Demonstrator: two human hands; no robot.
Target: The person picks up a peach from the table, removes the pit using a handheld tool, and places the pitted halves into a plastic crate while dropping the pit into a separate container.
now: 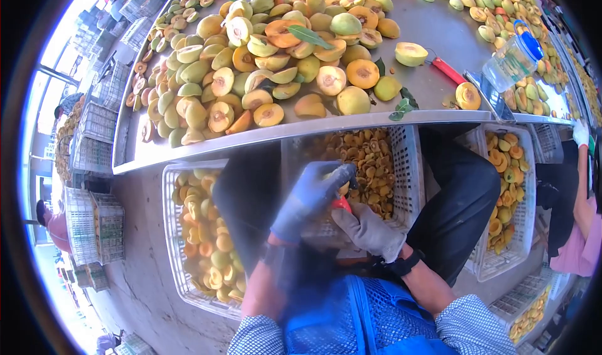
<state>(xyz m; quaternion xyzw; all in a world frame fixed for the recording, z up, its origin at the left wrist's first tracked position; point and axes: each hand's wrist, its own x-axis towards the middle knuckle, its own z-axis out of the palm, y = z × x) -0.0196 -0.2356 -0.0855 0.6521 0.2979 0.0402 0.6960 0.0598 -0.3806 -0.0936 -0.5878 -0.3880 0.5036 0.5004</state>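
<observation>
My left hand, in a grey-blue glove with dark fingertips, is closed around a yellow peach, mostly hidden by the fingers. My right hand, in a grey glove, grips a tool with a red handle close against the left hand; the tool's working end is hidden. Both hands are above a crate of small peach pieces between my knees. On the metal table ahead lies a heap of halved and whole peaches, some halves showing their stones.
A second red-handled tool with a wire loop lies on the table near a blue-lidded jar. Crates of peach halves stand left and right of my legs. Another person sits at the right. Stacked crates line the far left.
</observation>
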